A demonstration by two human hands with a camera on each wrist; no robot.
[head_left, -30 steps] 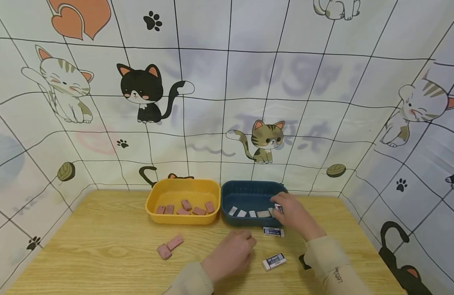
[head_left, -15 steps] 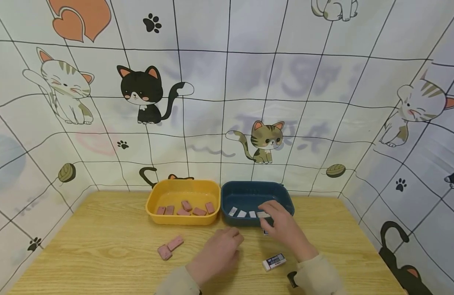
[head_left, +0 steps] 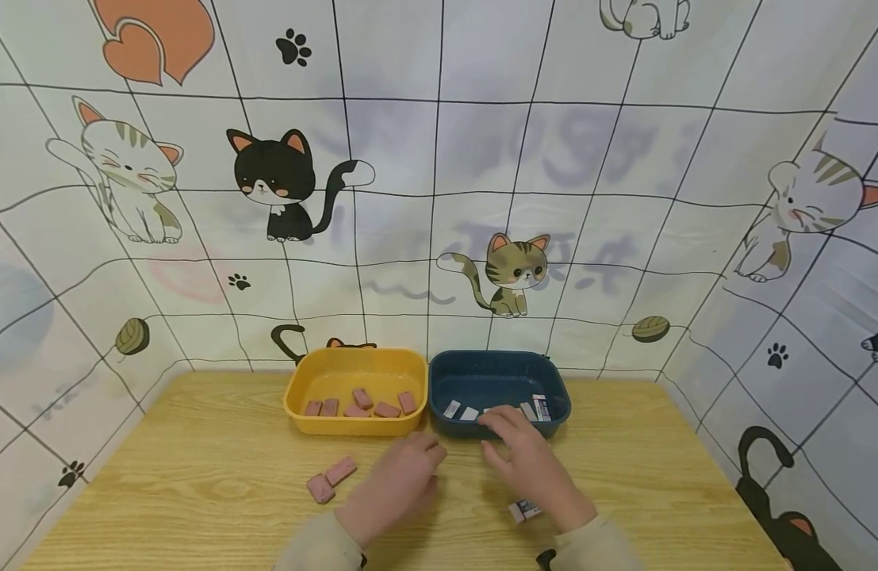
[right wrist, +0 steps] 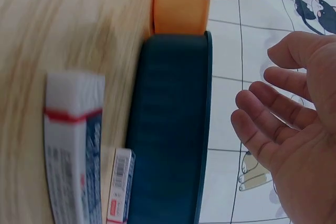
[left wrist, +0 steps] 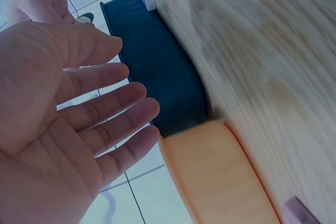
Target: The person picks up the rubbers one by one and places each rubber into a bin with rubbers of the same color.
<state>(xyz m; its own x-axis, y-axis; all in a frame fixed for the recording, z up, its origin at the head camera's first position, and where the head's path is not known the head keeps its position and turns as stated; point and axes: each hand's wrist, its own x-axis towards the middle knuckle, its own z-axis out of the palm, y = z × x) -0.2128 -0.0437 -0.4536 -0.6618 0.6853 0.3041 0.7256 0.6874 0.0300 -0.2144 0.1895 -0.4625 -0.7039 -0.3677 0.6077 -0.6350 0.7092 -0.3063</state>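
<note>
My left hand (head_left: 392,485), fingers relaxed, hovers over the table before the yellow tray (head_left: 356,373); its palm holds nothing in the left wrist view. In front of the blue tray (head_left: 496,381) is my right hand (head_left: 533,469), fingers spread and holding nothing. Partly behind that hand lies a white eraser in a dark printed sleeve (head_left: 526,510). Another sleeved eraser (right wrist: 121,182) lies against the blue tray's front wall, hidden in the head view. Inside the blue tray are several erasers, one sleeved eraser (head_left: 542,408) at the right.
Several pink blocks (head_left: 387,410) lie in the yellow tray. Two more, a squarish pink block (head_left: 320,488) and a longer pink block (head_left: 341,471), touch each other on the wooden table (head_left: 196,476). A cat-print sheet (head_left: 396,222) stands behind the trays.
My right hand has let go of a sleeved eraser inside the blue tray's right end and moved left and toward me. My left hand has drifted left.
</note>
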